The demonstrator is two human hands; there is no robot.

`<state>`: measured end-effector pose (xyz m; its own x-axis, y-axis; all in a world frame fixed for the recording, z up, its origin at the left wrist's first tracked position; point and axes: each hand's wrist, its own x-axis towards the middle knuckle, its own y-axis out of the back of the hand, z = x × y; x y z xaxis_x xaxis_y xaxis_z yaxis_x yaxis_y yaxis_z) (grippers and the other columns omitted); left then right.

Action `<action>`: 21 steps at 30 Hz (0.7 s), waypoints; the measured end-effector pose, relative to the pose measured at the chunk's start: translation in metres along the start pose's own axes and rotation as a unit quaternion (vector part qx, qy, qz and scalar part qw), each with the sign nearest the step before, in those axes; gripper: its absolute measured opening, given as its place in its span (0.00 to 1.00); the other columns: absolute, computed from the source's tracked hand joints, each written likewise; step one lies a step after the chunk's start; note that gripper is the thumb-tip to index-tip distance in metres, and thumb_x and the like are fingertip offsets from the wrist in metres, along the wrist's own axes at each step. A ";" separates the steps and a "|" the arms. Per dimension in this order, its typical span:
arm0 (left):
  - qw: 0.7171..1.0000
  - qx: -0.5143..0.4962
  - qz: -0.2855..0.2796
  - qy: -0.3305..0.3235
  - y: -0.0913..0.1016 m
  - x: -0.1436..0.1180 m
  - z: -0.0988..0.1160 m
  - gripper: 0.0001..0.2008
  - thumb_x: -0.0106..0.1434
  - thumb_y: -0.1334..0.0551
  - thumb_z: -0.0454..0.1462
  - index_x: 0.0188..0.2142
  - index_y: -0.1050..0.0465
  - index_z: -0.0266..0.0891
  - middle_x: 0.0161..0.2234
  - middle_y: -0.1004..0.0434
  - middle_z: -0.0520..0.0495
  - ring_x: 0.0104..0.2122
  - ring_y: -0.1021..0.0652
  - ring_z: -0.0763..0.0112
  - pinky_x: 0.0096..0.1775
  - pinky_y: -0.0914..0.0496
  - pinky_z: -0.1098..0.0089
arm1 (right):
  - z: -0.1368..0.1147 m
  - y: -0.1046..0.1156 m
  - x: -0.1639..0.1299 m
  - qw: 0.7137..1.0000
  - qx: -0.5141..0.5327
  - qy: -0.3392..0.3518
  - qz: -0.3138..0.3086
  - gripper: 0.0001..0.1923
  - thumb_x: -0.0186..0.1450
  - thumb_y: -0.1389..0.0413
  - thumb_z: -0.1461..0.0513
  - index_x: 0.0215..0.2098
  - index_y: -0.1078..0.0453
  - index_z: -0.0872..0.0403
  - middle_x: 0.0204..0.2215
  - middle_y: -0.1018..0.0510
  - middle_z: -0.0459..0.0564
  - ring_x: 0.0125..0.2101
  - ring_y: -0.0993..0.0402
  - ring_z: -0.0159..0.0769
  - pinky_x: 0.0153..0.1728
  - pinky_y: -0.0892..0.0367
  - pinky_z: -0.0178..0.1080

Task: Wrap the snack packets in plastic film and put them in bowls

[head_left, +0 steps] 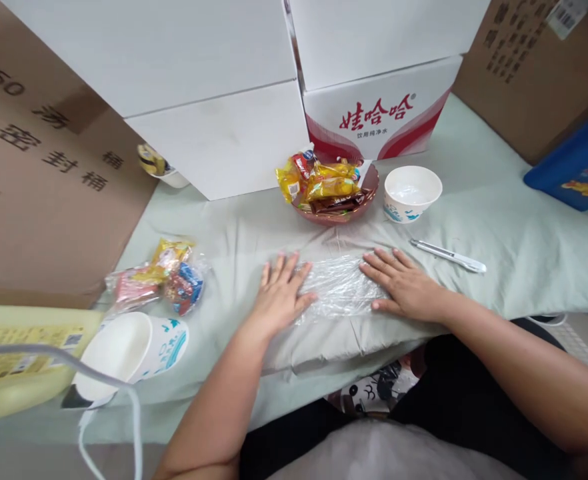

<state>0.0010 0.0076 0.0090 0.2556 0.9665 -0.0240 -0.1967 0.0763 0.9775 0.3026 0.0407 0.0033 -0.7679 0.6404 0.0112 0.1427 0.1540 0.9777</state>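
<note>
Clear plastic wrap (343,285) lies crinkled and flattened on the pale green cloth (539,270), just in front of the pink bowl (324,219), on the person's side of it. Nearer the person than the bowl, the left hand (280,297) lies palm down at the left end of the wrap and the right hand (408,285) at the right end, fingers spread and touching the film. Yellow, red and brown snack packets (331,189) are heaped in the bowl. Just right of the bowl stands a paper cup (401,212) with something clear inside, and in front and to the right of the bowl lies a white cutter (447,255). Left of the bowl and closer to the person are more wrapped snacks (167,273), with a larger paper tub (168,343) beyond them. White boxes (254,140) rise behind the bowl.
</note>
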 end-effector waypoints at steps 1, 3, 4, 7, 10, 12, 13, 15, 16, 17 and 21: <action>0.998 0.004 0.027 0.049 0.002 0.001 -0.008 0.30 0.64 0.41 0.49 0.63 0.39 0.44 0.68 0.49 0.37 0.67 0.53 0.41 0.61 0.55 0.37 | 0.006 0.001 -0.002 1.000 -0.005 -0.020 0.000 0.40 0.66 0.53 0.41 0.69 0.51 0.53 0.68 0.48 0.58 0.68 0.59 0.54 0.63 0.58 0.60; 0.987 0.003 0.105 0.124 0.008 0.001 -0.023 0.27 0.63 0.41 0.46 0.60 0.35 0.39 0.66 0.46 0.33 0.66 0.50 0.39 0.60 0.51 0.38 | 0.016 0.005 -0.005 0.999 -0.013 -0.041 0.002 0.41 0.66 0.53 0.41 0.69 0.51 0.53 0.68 0.49 0.59 0.68 0.61 0.55 0.63 0.58 0.61; 0.978 -0.005 0.151 0.144 0.013 0.001 -0.029 0.26 0.63 0.41 0.45 0.58 0.33 0.38 0.64 0.43 0.32 0.65 0.46 0.40 0.60 0.48 0.41 | 0.018 0.007 -0.006 0.999 -0.014 -0.044 0.004 0.42 0.65 0.53 0.40 0.69 0.51 0.53 0.68 0.49 0.59 0.68 0.61 0.55 0.63 0.59 0.61; 0.956 -0.060 0.231 0.170 0.030 -0.005 -0.038 0.17 0.61 0.42 0.44 0.46 0.26 0.38 0.50 0.28 0.36 0.52 0.28 0.51 0.52 0.34 0.56 | 0.016 0.009 -0.008 0.999 -0.013 -0.038 0.010 0.42 0.66 0.54 0.40 0.70 0.53 0.53 0.69 0.51 0.58 0.68 0.63 0.54 0.64 0.59 0.60; 0.970 -0.125 0.092 0.190 0.047 -0.017 -0.037 0.16 0.61 0.43 0.49 0.27 0.27 0.41 0.26 0.26 0.49 0.29 0.25 0.64 0.33 0.32 0.67 | 0.013 0.006 -0.008 0.999 -0.012 -0.038 0.000 0.44 0.65 0.53 0.39 0.70 0.54 0.54 0.69 0.52 0.59 0.68 0.64 0.55 0.64 0.59 0.60; 0.972 -0.145 -0.047 0.180 0.054 -0.025 -0.033 0.19 0.57 0.40 0.52 0.21 0.29 0.42 0.20 0.30 0.52 0.23 0.28 0.68 0.26 0.38 0.70 | 0.012 0.004 -0.007 0.999 -0.016 -0.041 -0.009 0.45 0.64 0.54 0.38 0.70 0.53 0.55 0.69 0.53 0.60 0.68 0.64 0.56 0.64 0.59 0.61; 0.970 -0.143 -0.090 0.173 0.055 -0.028 -0.032 0.18 0.55 0.37 0.53 0.21 0.30 0.42 0.20 0.29 0.53 0.23 0.28 0.68 0.25 0.39 0.71 | 0.012 0.003 -0.007 0.999 -0.017 -0.042 -0.011 0.45 0.64 0.54 0.38 0.70 0.53 0.55 0.69 0.53 0.61 0.68 0.65 0.56 0.64 0.59 0.61; 0.972 -0.123 -0.119 0.162 0.055 -0.030 -0.029 0.15 0.51 0.33 0.49 0.21 0.29 0.43 0.23 0.25 0.52 0.24 0.27 0.68 0.25 0.40 0.71 | 0.013 0.002 -0.006 0.999 -0.017 -0.043 -0.008 0.45 0.64 0.54 0.38 0.70 0.54 0.54 0.69 0.53 0.60 0.68 0.65 0.56 0.63 0.59 0.61; 0.974 -0.106 -0.118 0.162 0.055 -0.031 -0.029 0.12 0.51 0.33 0.47 0.21 0.29 0.43 0.24 0.24 0.52 0.25 0.26 0.67 0.26 0.40 0.71 | 0.013 0.001 -0.006 0.999 -0.017 -0.044 -0.006 0.45 0.64 0.54 0.38 0.70 0.54 0.54 0.69 0.53 0.60 0.68 0.65 0.55 0.63 0.59 0.61; 0.977 -0.087 -0.105 0.165 0.054 -0.030 -0.029 0.10 0.51 0.33 0.44 0.22 0.29 0.43 0.25 0.24 0.52 0.25 0.26 0.67 0.26 0.40 0.71 | 0.013 0.001 -0.006 0.999 -0.017 -0.044 -0.005 0.45 0.64 0.54 0.38 0.70 0.54 0.54 0.69 0.53 0.60 0.68 0.65 0.55 0.63 0.59 0.61; 0.981 -0.029 0.090 0.168 0.053 -0.028 -0.021 0.03 0.55 0.35 0.37 0.29 0.28 0.42 0.30 0.25 0.49 0.31 0.25 0.64 0.32 0.36 0.67 | 0.012 0.000 -0.005 0.998 -0.023 -0.051 -0.013 0.46 0.64 0.54 0.38 0.69 0.53 0.56 0.69 0.53 0.61 0.68 0.64 0.57 0.63 0.59 0.61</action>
<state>-0.0368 -0.0103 0.0573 -0.1132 0.9911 0.0703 -0.2659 -0.0984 0.9590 0.3137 0.0469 0.0010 -0.7037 0.7098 -0.0328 0.0931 0.1378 0.9861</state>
